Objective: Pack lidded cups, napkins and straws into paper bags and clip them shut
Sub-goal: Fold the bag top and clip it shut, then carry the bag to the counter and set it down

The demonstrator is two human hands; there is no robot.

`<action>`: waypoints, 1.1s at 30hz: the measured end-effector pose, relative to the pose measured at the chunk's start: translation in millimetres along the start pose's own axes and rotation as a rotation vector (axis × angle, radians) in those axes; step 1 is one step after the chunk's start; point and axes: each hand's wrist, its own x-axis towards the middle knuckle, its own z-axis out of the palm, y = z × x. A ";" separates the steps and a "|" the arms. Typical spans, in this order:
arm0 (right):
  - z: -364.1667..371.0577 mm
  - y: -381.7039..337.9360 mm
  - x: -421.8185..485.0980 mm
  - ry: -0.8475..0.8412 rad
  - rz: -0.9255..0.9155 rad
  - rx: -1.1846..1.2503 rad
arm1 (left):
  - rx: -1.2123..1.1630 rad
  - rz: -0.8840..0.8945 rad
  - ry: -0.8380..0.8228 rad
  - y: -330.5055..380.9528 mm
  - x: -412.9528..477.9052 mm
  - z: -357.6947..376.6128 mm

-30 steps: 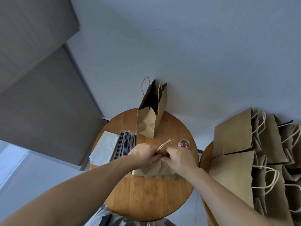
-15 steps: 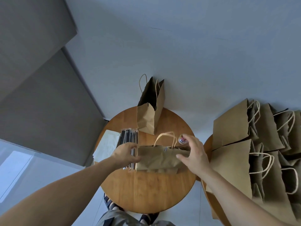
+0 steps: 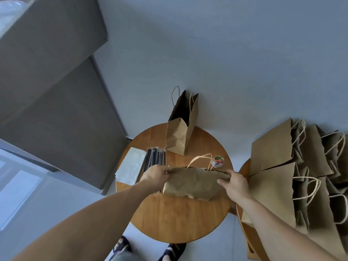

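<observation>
A brown paper bag (image 3: 195, 182) with its top folded flat and a small clip on the fold is held just above the round wooden table (image 3: 178, 219). My left hand (image 3: 155, 176) grips its left top corner and my right hand (image 3: 234, 183) grips its right top corner. Its rope handles stick up behind the fold. A second paper bag (image 3: 181, 129) stands open at the table's far edge. Black straws (image 3: 155, 161) and white napkins (image 3: 131, 166) lie at the left. No cups are visible.
A small clear tub of coloured clips (image 3: 218, 161) sits behind the held bag on the right. Several filled paper bags (image 3: 282, 166) are stacked on a second table at the right. My feet (image 3: 169, 251) show below the table's near edge.
My hands moved from the middle of the bag's top out to its two corners. The bag now hangs slightly lifted and tilted, where it stood on the table before.
</observation>
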 end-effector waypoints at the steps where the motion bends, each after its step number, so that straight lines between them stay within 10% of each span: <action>1: -2.5 -2.5 -2.4 0.044 -0.025 -0.023 | -0.021 0.005 0.012 2.8 -2.4 -4.6; 14: -36.3 -156.5 -41.8 0.482 -0.237 0.328 | -0.439 0.233 0.321 10.3 -90.7 -135.0; 33: 4.8 -478.3 -199.9 0.370 -0.805 0.702 | -0.838 0.369 1.078 -110.6 -315.9 -341.1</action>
